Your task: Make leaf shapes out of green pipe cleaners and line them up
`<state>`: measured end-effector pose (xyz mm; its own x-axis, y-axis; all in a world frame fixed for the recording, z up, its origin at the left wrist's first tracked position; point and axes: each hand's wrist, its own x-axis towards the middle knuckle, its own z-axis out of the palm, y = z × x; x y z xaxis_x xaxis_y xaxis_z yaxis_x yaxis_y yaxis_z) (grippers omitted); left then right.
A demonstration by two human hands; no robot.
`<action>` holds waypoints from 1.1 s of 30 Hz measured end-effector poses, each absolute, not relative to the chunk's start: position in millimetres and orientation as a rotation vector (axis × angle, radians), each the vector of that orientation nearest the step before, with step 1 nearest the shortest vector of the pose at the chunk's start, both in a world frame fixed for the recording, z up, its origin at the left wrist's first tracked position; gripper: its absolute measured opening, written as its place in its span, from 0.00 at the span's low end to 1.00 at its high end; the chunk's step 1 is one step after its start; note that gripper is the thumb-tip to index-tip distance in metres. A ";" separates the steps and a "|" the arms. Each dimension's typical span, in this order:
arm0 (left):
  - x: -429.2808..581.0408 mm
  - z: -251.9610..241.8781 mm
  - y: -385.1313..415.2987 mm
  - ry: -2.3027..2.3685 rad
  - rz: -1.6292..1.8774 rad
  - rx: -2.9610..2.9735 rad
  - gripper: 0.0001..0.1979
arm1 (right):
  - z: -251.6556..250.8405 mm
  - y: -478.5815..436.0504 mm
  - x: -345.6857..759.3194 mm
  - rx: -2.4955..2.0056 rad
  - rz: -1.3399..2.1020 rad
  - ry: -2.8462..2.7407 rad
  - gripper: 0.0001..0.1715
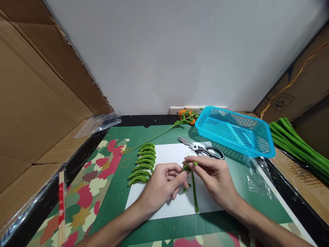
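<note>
Both my hands meet over a white sheet [169, 154] and pinch a green pipe cleaner [194, 192]. My left hand [163, 183] grips its bent upper end from the left with curled fingers. From the right, my right hand [213, 176] pinches the same bend between thumb and fingers. The free length of the pipe cleaner hangs down onto the sheet. A row of several folded green pipe-cleaner pieces [142, 164] lies just left of my left hand. Black-handled scissors [203, 149] rest beyond my right hand.
A blue plastic basket [259, 145] stands at the back right, with a bundle of long green pipe cleaners [298, 147] beyond it. A finished stem with orange flowers [186, 116] lies by the wall. Cardboard [38, 103] stands on the left, and a clear plastic bag [254, 178] lies near my right wrist.
</note>
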<state>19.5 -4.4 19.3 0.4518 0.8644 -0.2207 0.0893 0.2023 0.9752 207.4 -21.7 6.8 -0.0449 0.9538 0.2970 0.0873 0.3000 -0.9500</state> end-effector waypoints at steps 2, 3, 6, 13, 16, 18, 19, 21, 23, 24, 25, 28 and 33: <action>19.5 18.3 -5.7 0.948 0.671 1.304 0.21 | 7.4 -20.7 206.9 -1.031 1.008 -1.348 0.12; 19.2 17.7 -6.4 0.948 0.668 1.313 0.22 | 7.1 -20.4 206.8 -1.029 1.028 -1.320 0.12; 17.3 16.6 -8.0 0.978 0.666 1.303 0.22 | 4.5 -20.5 206.8 -1.016 1.027 -1.328 0.13; 15.0 14.6 -7.7 0.978 0.602 1.326 0.23 | 2.3 -23.2 205.7 -1.060 1.008 -1.390 0.13; 16.0 12.7 -7.2 0.977 0.628 1.317 0.23 | 3.4 -23.4 204.8 -1.069 1.075 -1.355 0.17; 17.0 11.3 -7.0 0.981 0.644 1.309 0.23 | 4.2 -24.2 204.5 -1.052 1.053 -1.377 0.18; 17.5 10.7 -7.0 0.980 0.649 1.309 0.23 | 4.8 -25.0 204.6 -1.043 1.020 -1.404 0.18; 18.4 9.7 -7.1 0.972 0.654 1.308 0.24 | 5.9 -26.8 205.0 -1.026 0.942 -1.466 0.18; 19.1 9.4 -7.2 0.962 0.657 1.299 0.24 | 6.6 -28.7 206.0 -1.021 0.886 -1.503 0.19; 19.3 9.4 -7.3 0.957 0.661 1.293 0.24 | 6.4 -29.3 206.7 -1.026 0.868 -1.510 0.19; 19.3 9.4 -7.5 0.954 0.665 1.285 0.24 | 5.8 -29.6 207.5 -1.035 0.852 -1.513 0.19; 18.5 9.1 -8.2 0.935 0.660 1.281 0.24 | 1.8 -28.7 210.2 -1.076 0.807 -1.526 0.18; 16.9 7.4 -8.4 0.898 0.663 1.271 0.25 | -0.9 -24.1 212.5 -1.129 0.846 -1.554 0.17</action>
